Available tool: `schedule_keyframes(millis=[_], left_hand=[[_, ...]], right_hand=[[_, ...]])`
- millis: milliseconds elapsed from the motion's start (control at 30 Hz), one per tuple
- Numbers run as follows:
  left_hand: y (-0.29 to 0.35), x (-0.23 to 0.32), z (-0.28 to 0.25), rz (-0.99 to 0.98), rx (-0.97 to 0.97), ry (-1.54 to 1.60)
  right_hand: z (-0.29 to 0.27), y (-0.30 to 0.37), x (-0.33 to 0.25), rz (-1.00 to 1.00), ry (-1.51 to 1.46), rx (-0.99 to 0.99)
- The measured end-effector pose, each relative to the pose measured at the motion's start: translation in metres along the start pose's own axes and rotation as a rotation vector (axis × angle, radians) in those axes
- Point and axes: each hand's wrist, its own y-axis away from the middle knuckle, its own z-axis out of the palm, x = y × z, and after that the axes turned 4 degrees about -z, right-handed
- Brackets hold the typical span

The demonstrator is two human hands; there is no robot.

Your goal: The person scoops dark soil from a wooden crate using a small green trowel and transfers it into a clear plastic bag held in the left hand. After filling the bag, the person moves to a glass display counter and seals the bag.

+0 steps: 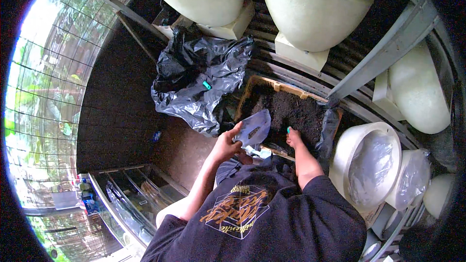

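My left hand [226, 144] is closed on the edge of a clear plastic bag [256, 125], with a little dark soil showing through its side. The bag is held over the near left side of a yellowish crate [276, 85] full of dark, crumbly soil [293, 109]. My right hand [294, 139] is closed above the soil near the crate's front edge. A bit of teal shows at its fingers; the kind of thing it belongs to is hidden.
A large crumpled black plastic sheet [204, 63] lies left of the crate, with a small teal piece [207, 85] on it. Big cream planters [313, 9] stand behind. At right are a plastic-wrapped oval planter [366, 165] and a metal post [383, 51]. A rack [141, 194] stands at lower left.
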Motion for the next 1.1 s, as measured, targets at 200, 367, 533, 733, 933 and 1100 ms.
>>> schedule_keyframes(millis=[200, 367, 533, 733, 933, 1100], left_hand=[[-0.006, -0.015, 0.003, 0.057, 0.046, -0.068], [-0.004, 0.003, 0.002, -0.049, 0.002, 0.019], [-0.006, -0.010, 0.003, -0.063, 0.007, 0.079], [-0.012, -0.009, 0.003, -0.074, -0.006, 0.132], [-0.019, 0.005, 0.003, -0.081, -0.039, 0.146], [-0.020, -0.007, 0.000, -0.041, -0.020, 0.122]], right_hand=[[-0.003, 0.023, 0.010, -0.078, 0.005, 0.019], [-0.003, 0.021, 0.009, -0.077, -0.021, 0.065], [0.008, 0.010, -0.005, -0.019, -0.042, 0.048], [0.005, 0.028, -0.001, -0.126, 0.032, 0.030], [0.007, 0.021, -0.018, -0.087, 0.049, 0.012], [0.000, 0.021, -0.019, -0.086, 0.082, -0.028]])
